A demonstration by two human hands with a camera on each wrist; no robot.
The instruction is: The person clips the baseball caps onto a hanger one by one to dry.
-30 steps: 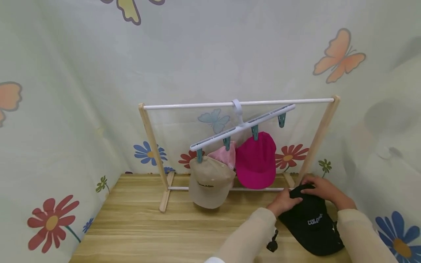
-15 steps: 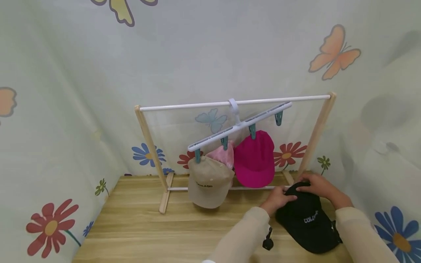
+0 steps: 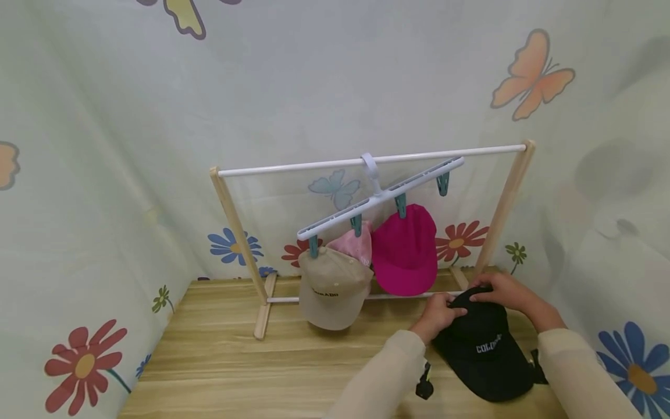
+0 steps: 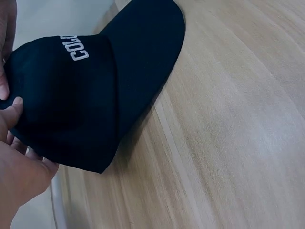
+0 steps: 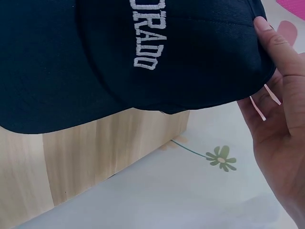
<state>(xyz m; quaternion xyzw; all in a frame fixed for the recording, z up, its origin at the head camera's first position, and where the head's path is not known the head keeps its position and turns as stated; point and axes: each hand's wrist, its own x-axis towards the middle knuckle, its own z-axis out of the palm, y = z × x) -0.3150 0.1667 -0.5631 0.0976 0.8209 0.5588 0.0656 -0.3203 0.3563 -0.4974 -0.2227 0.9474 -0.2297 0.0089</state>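
A black baseball cap (image 3: 478,352) with white lettering is at the right end of the wooden table, its brim toward me. On the left side of its crown, my left hand (image 3: 437,317) pinches the fabric, thumb on top and fingers underneath, as the left wrist view also shows. My right hand (image 3: 510,294) grips the crown's back edge from the other side. In the right wrist view its thumb (image 5: 276,43) lies on the cap, fingers partly hidden behind. Beyond the hands, a white clip hanger (image 3: 379,198) tilts on the rack, its right end higher.
A beige cap (image 3: 335,291), a light pink cap (image 3: 355,243) and a magenta cap (image 3: 405,250) hang from teal clips. The rightmost clip (image 3: 443,184) holds nothing. The rack's wooden leg (image 3: 505,209) stands just behind the black cap. Flowered cloth surrounds the table.
Both hands and the black cap have shifted slightly left, with the grip kept. The head view has also moved a little. The hanging caps look unchanged.
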